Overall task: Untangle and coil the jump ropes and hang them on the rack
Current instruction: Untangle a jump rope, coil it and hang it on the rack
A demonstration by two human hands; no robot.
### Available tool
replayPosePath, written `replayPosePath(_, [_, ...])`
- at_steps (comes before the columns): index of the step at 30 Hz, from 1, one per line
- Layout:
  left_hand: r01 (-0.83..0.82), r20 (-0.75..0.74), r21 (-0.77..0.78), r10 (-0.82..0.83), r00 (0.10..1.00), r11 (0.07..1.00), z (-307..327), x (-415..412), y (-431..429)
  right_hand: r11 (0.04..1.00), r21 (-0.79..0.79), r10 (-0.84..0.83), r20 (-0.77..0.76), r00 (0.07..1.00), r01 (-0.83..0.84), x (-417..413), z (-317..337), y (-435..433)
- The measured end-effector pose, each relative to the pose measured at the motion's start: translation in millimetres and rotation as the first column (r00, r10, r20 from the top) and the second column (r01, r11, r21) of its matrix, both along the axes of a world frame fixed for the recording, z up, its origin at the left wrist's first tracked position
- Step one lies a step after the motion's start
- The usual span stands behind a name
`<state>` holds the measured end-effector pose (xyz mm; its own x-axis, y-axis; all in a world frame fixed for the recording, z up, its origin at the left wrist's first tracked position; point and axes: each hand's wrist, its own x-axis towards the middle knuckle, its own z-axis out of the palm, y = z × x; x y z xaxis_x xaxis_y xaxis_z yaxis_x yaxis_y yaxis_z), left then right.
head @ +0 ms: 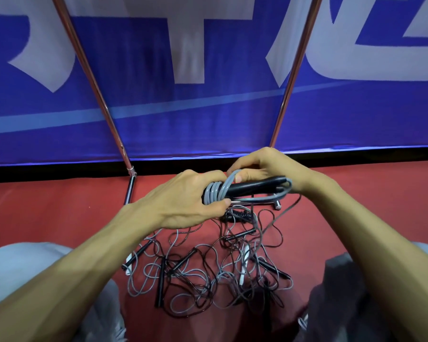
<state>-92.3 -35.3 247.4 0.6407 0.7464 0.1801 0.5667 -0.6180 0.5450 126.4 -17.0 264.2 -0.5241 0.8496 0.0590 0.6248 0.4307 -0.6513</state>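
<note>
In the head view, the left hand grips the wound end of a grey rope, fingers curled round the turns. The right hand pinches a loop against the black handles. The bundle is held above the red floor, in front of the rack. To finish the wrap well, the left should probably press the turns tight while the right tucks the loose end under. Below, between the knees, lies a pile of tangled ropes; a dark strand beside the right wrist runs into it and could snag. A blue banner hangs behind.
</note>
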Motion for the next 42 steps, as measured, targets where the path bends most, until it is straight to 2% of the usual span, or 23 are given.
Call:
replayPosePath(3, [-0.044, 0.154, -0.064, 0.053, 0.987, 0.997, 1.9, 0.3, 0.3, 0.996, -0.078, 0.027, -0.13, 0.991, -0.037, 1.1, -5.5, 2.2])
replayPosePath(5, [-0.09, 0.249, -0.107, 0.114, 0.962, 0.99, 4.5, 2.1, 0.6, 0.992, -0.124, -0.026, -0.218, 0.975, -0.001, -4.5, -5.2, -1.6])
replayPosePath(8, [-0.154, 0.328, -0.113, 0.183, 0.927, 0.982, 9.0, 2.0, 2.1, 0.976, -0.219, -0.07, -0.231, 0.97, 0.018, -18.3, -6.5, -4.1])
replayPosePath(13, [-0.271, 0.368, -0.089, 0.285, 0.885, 0.958, 10.2, 5.2, 3.8, 0.948, -0.312, -0.108, -0.107, 0.988, 0.07, -23.6, -13.4, -1.3])
replayPosePath(16, [-0.363, 0.408, -0.123, 0.38, 0.83, 0.924, 9.4, 4.7, 10.0, 0.906, -0.396, -0.145, 0.036, 0.989, 0.147, -23.1, -18.3, -1.8])
replayPosePath(18, [-0.415, 0.409, -0.129, 0.43, 0.805, 0.901, 10.2, 0.8, 15.6, 0.924, -0.335, -0.133, 0.166, 0.977, 0.183, -22.4, -17.2, -3.3])
replayPosePath(21, [-0.464, 0.3, -0.055, 0.457, 0.837, 0.884, 10.2, -4.9, 19.0, 0.984, -0.094, -0.117, 0.287, 0.951, 0.15, -20.0, -10.7, -6.3])
replayPosePath(23, [-0.458, 0.07, 0.099, 0.453, 0.889, 0.883, 6.4, -9.9, 20.8, 0.996, 0.018, -0.092, 0.336, 0.937, 0.092, -19.9, -8.0, -9.1])
replayPosePath(25, [-0.409, -0.156, 0.233, 0.449, 0.88, 0.882, 0.2, -13.2, 22.3, 0.996, 0.082, -0.07, 0.374, 0.925, 0.042, -21.4, -8.3, -13.2])
replayPosePath(26, [-0.386, -0.21, 0.247, 0.438, 0.874, 0.889, -1.7, -13.6, 22.4, 0.994, 0.109, -0.057, 0.386, 0.921, 0.016, -22.2, -8.1, -15.1])
replayPosePath(32, [-0.331, -0.287, 0.195, 0.376, 0.881, 0.923, -2.9, -12.0, 24.4, 0.932, 0.339, -0.035, 0.438, 0.898, -0.129, -23.7, 0.4, -24.1])
replayPosePath(35, [-0.299, -0.343, 0.213, 0.358, 0.869, 0.93, -8.0, -8.3, 22.2, 0.895, 0.417, -0.03, 0.415, 0.909, -0.16, -26.1, 4.1, -27.8])
replayPosePath(38, [-0.251, -0.368, 0.24, 0.327, 0.87, 0.938, -9.9, -3.0, 16.8, 0.877, 0.468, -0.064, 0.337, 0.939, -0.108, -24.7, 8.3, -27.7])
replayPosePath(42, [-0.12, -0.4, 0.23, 0.207, 0.893, 0.966, -10.3, 2.4, 13.0, 0.859, 0.512, -0.133, 0.236, 0.962, -0.007, -16.2, 8.3, -21.8])
